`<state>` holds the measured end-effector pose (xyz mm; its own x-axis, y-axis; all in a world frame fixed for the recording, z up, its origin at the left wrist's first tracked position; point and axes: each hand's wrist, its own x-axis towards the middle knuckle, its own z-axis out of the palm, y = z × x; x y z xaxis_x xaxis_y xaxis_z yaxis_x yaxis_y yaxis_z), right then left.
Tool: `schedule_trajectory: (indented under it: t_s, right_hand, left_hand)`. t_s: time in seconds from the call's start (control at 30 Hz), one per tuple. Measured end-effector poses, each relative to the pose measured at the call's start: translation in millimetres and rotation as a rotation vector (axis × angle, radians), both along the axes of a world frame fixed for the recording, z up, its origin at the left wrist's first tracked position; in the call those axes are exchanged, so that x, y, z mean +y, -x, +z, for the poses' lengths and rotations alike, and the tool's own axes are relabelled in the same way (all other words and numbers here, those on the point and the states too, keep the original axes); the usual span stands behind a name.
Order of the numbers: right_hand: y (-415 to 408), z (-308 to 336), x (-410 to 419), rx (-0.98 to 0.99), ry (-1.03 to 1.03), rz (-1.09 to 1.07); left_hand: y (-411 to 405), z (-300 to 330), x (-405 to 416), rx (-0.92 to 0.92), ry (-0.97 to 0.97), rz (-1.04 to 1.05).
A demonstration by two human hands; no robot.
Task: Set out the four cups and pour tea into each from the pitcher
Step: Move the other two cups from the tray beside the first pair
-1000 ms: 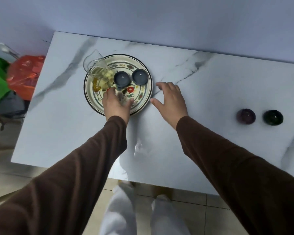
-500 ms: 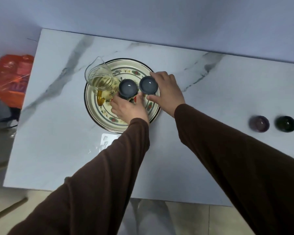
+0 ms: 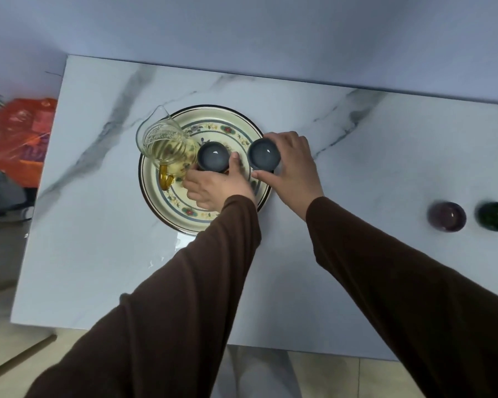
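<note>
A floral plate [image 3: 213, 130] lies on the marble table. On its left edge stands a glass pitcher [image 3: 163, 145] holding yellow tea, its amber handle toward me. Two grey-blue cups sit side by side on the plate. My left hand [image 3: 213, 188] is wrapped around the left grey cup [image 3: 213, 155]. My right hand [image 3: 293, 168] grips the right grey cup [image 3: 263, 153], which is at the plate's right rim. A purple cup [image 3: 446, 216] and a dark green cup [image 3: 496, 216] stand on the table far to the right, apart from both hands.
The marble table [image 3: 98, 225] runs along a pale blue wall. Orange and green plastic bags [image 3: 20, 139] sit beyond its left edge. Tiled floor and my white trousers show below the front edge.
Both hands moved forward from the plate's front edge and the bare table onto the two grey cups and closed around them. The right cup has shifted slightly right.
</note>
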<state>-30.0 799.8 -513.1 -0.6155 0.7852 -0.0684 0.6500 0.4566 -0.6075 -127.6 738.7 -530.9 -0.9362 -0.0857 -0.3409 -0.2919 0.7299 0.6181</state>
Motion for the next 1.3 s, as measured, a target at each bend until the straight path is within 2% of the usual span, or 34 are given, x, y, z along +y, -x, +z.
schedule_trajectory:
  t_s: [0.17,0.27,0.5,0.6,1.0,1.3]
  right_hand:
    - [-19,5,-6,0.030,0.012,-0.051]
    - [-32,8,-14,0.063,0.051,-0.121]
    - [-87,22,-43,0.117,0.072,-0.307]
    - [-120,28,-54,0.142,0.102,-0.379]
    - [-337,40,-91,0.100,0.103,-0.479]
    - [-411,28,-73,0.025,0.081,-0.516]
  left_hand:
    - [0,-2,2,0.016,0.039,-0.008]
    - [0,-4,-11,0.054,0.013,-0.105]
    - [-30,15,-57,0.307,-0.061,-0.663]
    - [-55,22,-70,0.370,-0.106,-0.825]
    - [-243,26,-99,0.368,-0.158,-1.163]
    - [-314,15,-74,0.249,-0.151,-1.318]
